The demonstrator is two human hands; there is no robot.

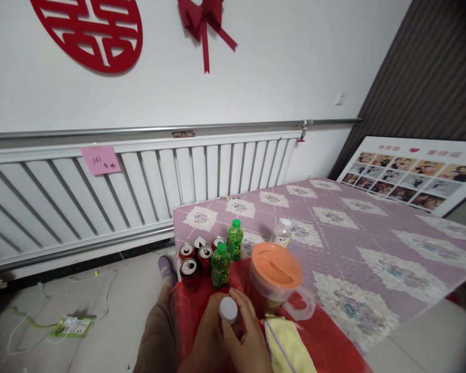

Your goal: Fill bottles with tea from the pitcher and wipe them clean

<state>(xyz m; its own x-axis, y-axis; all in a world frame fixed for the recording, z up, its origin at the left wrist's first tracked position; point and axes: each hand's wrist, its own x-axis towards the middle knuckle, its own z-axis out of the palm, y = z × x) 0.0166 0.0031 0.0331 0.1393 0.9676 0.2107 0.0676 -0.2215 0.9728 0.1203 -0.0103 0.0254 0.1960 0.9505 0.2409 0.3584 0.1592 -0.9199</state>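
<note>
Between my two hands stands a white-capped bottle (229, 309), its body mostly covered by my fingers. My left hand (206, 334) is closed around its left side. On the right, my right hand (249, 331) wraps it with thumb and fingers near the cap. Just beyond my hands is a green drink bottle (220, 269) with a green cap, and a second green bottle (235, 241) behind it. Close to my right hand are a clear pitcher (262, 298) with an orange lid (276, 265) and a folded yellow cloth (289, 346).
Several opened drink cans (189, 272) cluster at the left on a red cloth (334, 342). Behind the pitcher stands a clear jar (283, 233) with a white lid. The patterned bed cover (334, 215) stretches right, beside a radiator (155, 178). A power strip (73, 326) lies on the floor.
</note>
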